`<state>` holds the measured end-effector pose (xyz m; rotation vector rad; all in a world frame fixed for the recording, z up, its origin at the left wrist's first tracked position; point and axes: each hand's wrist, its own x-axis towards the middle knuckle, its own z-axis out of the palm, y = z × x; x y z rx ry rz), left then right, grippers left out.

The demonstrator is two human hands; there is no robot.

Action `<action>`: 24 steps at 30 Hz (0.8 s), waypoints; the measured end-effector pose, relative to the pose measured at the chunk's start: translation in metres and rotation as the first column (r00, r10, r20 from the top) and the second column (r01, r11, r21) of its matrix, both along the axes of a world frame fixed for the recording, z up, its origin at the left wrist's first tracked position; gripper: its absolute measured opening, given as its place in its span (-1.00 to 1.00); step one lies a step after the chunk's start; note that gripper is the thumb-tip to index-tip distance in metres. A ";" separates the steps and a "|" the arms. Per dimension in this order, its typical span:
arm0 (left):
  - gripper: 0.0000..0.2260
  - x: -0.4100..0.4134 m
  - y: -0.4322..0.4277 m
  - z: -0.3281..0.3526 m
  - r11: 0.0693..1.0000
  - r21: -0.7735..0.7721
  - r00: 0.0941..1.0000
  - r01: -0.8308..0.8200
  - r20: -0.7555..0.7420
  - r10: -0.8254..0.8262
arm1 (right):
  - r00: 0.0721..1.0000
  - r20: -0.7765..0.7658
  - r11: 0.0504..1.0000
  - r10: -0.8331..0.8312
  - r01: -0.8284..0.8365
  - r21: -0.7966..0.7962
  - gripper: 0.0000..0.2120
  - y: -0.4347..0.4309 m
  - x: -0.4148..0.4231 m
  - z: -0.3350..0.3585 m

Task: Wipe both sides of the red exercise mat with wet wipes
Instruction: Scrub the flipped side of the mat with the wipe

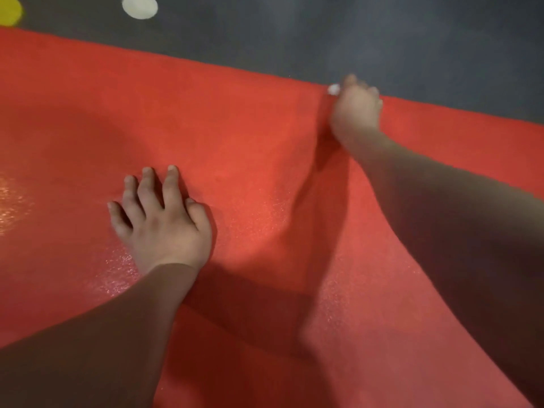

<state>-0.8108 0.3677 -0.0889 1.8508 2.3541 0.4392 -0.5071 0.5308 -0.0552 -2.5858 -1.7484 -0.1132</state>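
Mat [250, 128] lies flat on the dark floor [412, 39]. Left hand [164, 222] pins it, palm flat; right hand [356, 110] clutches the wipe [334, 89] at the far edge. I'd overlap strokes, running off the edge.

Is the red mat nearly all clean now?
Partly. Shiny wet patches on the red mat near the left hand, which rests flat on it, suggest that part is wiped. The right hand holds a white wet wipe at the far edge, blurred. The underside isn't visible, so the other side may remain.
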 end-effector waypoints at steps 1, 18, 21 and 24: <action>-0.46 0.000 0.000 0.000 1.000 -0.003 1.000 0.002 -0.001 -0.002 | 0.998 -0.009 0.997 -0.070 0.070 0.022 -0.73 -0.006 0.012 -0.002; -0.48 -0.002 -0.001 -0.003 1.000 -0.003 1.000 0.002 -0.020 -0.002 | 0.943 -0.080 0.946 0.324 -0.324 0.017 -0.78 -0.063 -0.031 -0.005; -0.47 -0.002 -0.001 0.000 1.000 -0.020 1.000 0.004 -0.001 -0.004 | 0.961 -0.112 0.967 0.254 -0.256 -0.006 -0.77 -0.080 -0.046 -0.001; -0.47 -0.003 -0.002 0.003 1.000 -0.020 1.000 0.015 0.022 -0.014 | 0.833 -0.245 0.867 0.495 -0.491 0.083 -0.90 -0.127 -0.091 -0.003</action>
